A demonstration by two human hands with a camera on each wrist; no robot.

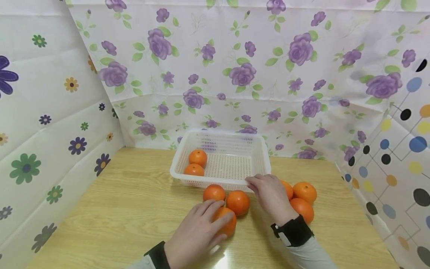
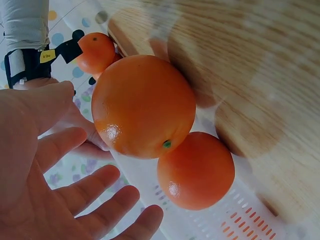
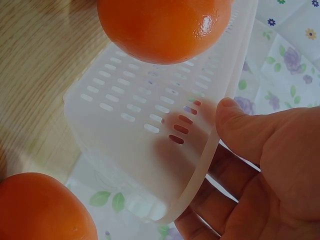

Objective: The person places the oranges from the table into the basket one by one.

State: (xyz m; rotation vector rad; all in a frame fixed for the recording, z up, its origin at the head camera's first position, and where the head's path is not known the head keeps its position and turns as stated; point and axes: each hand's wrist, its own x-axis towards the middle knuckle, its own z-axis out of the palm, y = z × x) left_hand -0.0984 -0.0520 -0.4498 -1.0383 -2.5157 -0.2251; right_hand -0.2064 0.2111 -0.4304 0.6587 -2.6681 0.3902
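My left hand (image 1: 196, 229) hovers with spread fingers at an orange (image 1: 227, 223) on the table. In the left wrist view its fingers stand apart from the nearest orange (image 2: 145, 107), a green stem spot showing. Two more oranges, one nearer the basket (image 1: 214, 192) and one to its right (image 1: 238, 203), lie just beyond. My right hand (image 1: 273, 196) holds the front right corner of a white plastic basket (image 3: 117, 92); its thumb lies on the outer side and the fingers go over the rim. Two oranges (image 1: 198, 158) sit inside, at the basket's left end.
Several oranges (image 1: 305, 192) are grouped on the table right of my right hand, one partly hidden by it. The wooden table (image 1: 134, 201) is bordered by a flowered cloth (image 1: 218, 74) behind the basket and patterned cloths at both sides.
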